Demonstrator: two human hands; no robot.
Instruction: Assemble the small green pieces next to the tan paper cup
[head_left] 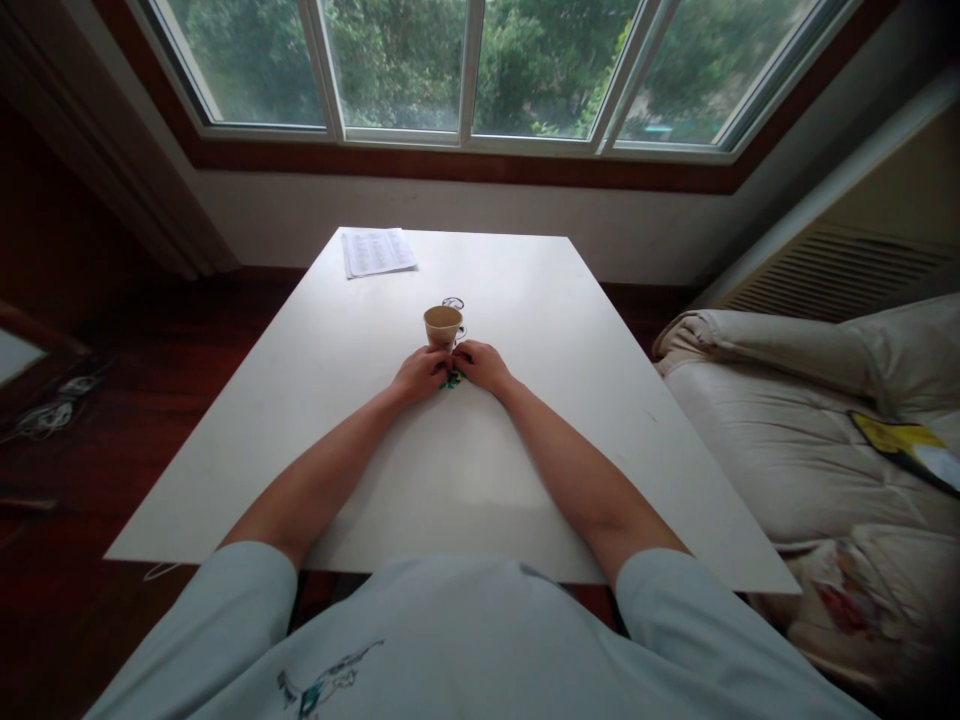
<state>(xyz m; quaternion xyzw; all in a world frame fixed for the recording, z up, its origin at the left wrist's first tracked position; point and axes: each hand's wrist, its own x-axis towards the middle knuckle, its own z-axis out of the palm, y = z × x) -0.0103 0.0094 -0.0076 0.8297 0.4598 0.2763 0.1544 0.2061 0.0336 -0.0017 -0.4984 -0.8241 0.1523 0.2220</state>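
Observation:
A pale tan cup [443, 326] with a handle on its right stands upright near the middle of the white table [465, 480]. Just in front of it lies a small cluster of green, yellow and dark pieces [452, 379], too small to name. My left hand [422, 374] reaches the cluster from the left, fingers curled in. From the right, my right hand [484, 365] meets it there with bent fingers, close below the cup handle. Fingertips of both hands touch or nearly touch the pieces; whatever is pinched between them is hidden.
Behind the cup rests a thin dark looped item [453, 302]. Printed sheets [378, 252] lie at the table's far left corner. A beige sofa [795, 430] stands along the right side, with a yellow and black item [904, 445] on it. Cables [56, 410] lie on the floor at left.

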